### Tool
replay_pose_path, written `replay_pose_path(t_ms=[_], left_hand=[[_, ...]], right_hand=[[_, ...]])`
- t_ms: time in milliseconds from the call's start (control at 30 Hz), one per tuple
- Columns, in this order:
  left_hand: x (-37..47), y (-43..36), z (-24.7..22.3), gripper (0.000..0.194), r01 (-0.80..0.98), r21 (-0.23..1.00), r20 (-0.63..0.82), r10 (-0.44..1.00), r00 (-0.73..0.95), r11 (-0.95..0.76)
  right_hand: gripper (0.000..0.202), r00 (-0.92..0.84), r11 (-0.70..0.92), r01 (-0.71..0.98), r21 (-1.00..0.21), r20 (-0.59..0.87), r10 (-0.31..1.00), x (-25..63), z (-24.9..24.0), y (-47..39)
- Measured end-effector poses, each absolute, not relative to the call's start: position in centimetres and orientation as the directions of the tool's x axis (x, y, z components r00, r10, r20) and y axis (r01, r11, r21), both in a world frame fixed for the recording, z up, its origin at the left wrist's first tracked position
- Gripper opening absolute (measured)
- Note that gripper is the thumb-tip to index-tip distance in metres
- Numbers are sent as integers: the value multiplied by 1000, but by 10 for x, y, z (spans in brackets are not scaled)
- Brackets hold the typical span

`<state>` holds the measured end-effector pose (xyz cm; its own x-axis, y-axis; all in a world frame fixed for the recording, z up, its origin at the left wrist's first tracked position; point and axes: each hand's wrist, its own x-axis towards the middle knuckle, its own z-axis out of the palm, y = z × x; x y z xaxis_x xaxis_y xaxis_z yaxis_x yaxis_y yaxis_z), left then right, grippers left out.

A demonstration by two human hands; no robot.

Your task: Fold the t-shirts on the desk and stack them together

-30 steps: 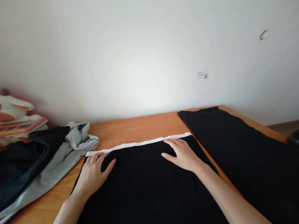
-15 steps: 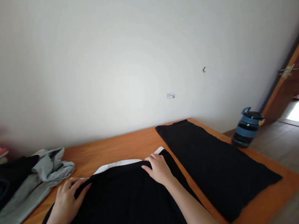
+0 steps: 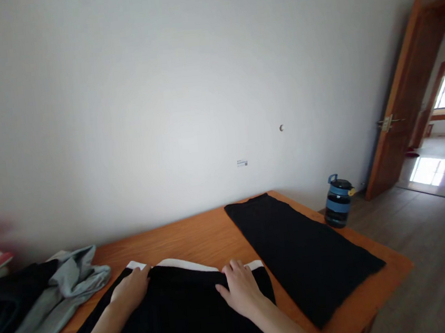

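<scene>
A black garment [image 3: 183, 319] lies spread on the wooden table in front of me, with a white band showing along its far edge. My left hand [image 3: 130, 290] grips the cloth near the left end of that edge, fingers curled over it and a white corner standing out just beyond. Towards the right end, my right hand [image 3: 241, 286] has its fingers bent over the same edge, the thumb pointing inward. The garment's near part runs out of view at the bottom.
On the right of the table [image 3: 181, 229] lies a flat folded black cloth [image 3: 295, 249]. A blue and black water bottle [image 3: 338, 207] stands by the right edge. Grey and black clothes [image 3: 71, 278] are heaped at left. Behind is a white wall; an open door [image 3: 405, 89] stands at right.
The view has tilted up and turned slightly right. My left hand has shifted inward along the garment's edge, uncovering a white corner to its left. My right hand still grips near the right end.
</scene>
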<state>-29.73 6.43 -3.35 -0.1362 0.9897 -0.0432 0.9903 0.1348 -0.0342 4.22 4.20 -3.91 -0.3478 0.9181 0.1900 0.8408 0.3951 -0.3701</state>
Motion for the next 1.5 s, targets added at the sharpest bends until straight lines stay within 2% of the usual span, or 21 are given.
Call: replay_pose_path(t_ms=[167, 233, 333, 467, 533, 600, 667, 767, 833, 900, 1000, 1067, 1167, 1233, 1267, 1333, 1400, 1433, 1467, 1500], left_hand=[[-308, 75, -38, 43, 996, 66, -133, 990, -58, 67], [-316, 74, -43, 40, 996, 63, -148, 988, -47, 56], [-314, 70, -52, 42, 997, 20, -145, 987, -70, 73], [-284, 69, -52, 52, 987, -135, 17, 996, -90, 91], [-264, 74, -50, 50, 982, -145, 139, 985, -100, 120], [-248, 82, -51, 46, 992, -8, 202, 972, -124, 128], [-234, 93, -56, 40, 968, 209, 216, 959, -182, 136], [-214, 110, -68, 30, 866, 480, 284, 910, -303, 139], [-197, 121, -70, 28, 792, 601, 352, 854, -383, 108], [-174, 135, -62, 32, 732, 680, 412, 805, -427, 40], [-126, 171, -25, 37, 682, 720, 524, 746, -411, -129], [-83, 209, 13, 36, 659, 705, 599, 719, -353, -263], [-6, 270, 69, 32, 611, 680, 664, 695, -278, -405], [46, 292, 91, 39, 593, 656, 627, 775, -85, -466], [68, 293, 95, 42, 600, 629, 573, 817, 70, -493], [97, 272, 87, 38, 575, 593, 523, 813, 256, -563], [102, 227, 64, 26, 524, 545, 461, 756, 466, -655], [96, 200, 49, 20, 455, 473, 371, 638, 675, -755], [86, 172, 33, 20, 392, 424, 269, 527, 806, -816], [73, 147, 19, 27, 357, 407, 191, 460, 867, -841]], right_hand=[[32, -380, 378, 824, -423, 82, 921, 57, -32, 36], [31, -392, 372, 816, -442, 48, 919, 60, -36, 32], [25, -415, 402, 801, -444, 73, 907, 61, -42, 29], [19, -418, 438, 798, -414, 143, 897, 63, -44, 28], [22, -386, 399, 802, -444, 125, 914, 68, -44, 29], [28, -330, 309, 795, -522, 55, 942, 75, -45, 31], [34, -288, 213, 774, -597, -32, 957, 82, -47, 32], [30, -306, 212, 802, -559, -79, 949, 92, -49, 31], [34, -320, 264, 837, -479, -37, 947, 101, -49, 25], [46, -304, 300, 850, -433, 61, 951, 115, -44, 18], [54, -262, 318, 867, -382, 193, 946, 151, -17, 15], [50, -238, 301, 895, -330, 218, 947, 180, 15, 30], [36, -5, 53, 968, -244, 194, 981, 229, 65, 81], [39, 151, -121, 970, -212, 133, 979, 268, 83, 124], [41, 210, -183, 955, -234, 97, 973, 289, 84, 143], [49, 285, -264, 930, -255, 50, 957, 328, 70, 170], [48, 308, -303, 913, -274, -25, 951, 359, 41, 178], [45, 308, -312, 909, -277, -60, 950, 371, 24, 175], [43, 308, -320, 906, -275, -88, 947, 381, 7, 170], [43, 310, -323, 906, -272, -92, 946, 388, -8, 164]])
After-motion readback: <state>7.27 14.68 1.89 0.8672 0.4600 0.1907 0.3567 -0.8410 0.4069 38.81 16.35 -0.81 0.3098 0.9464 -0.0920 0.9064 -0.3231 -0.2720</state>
